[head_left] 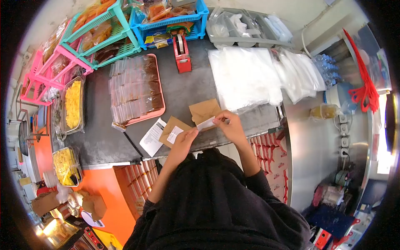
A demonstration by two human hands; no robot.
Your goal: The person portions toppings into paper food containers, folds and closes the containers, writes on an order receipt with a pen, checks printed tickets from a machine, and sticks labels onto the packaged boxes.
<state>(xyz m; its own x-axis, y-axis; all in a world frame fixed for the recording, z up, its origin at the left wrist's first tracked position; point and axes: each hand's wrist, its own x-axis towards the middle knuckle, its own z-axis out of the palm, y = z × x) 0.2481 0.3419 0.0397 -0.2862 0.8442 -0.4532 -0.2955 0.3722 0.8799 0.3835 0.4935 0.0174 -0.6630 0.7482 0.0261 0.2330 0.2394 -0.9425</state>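
Near the front edge of the dark table, a small white label [206,124] is held between my two hands. My left hand [186,139] pinches its left end, and my right hand [228,123] pinches its right end with thumb and forefinger. Just behind the label lies a brown envelope [204,109]. Left of my left hand is a second brown envelope [168,126] with a white sticker [174,134] on it. A printed white sheet [152,137] lies beside that envelope, partly under it.
A pink tray [161,111] holds rows of clear packets. Behind stand a red tape dispenser [183,62], a blue basket [200,20] and a teal rack [98,46]. White plastic bags [246,77] lie at right. Containers of yellow food [73,106] stand at left.
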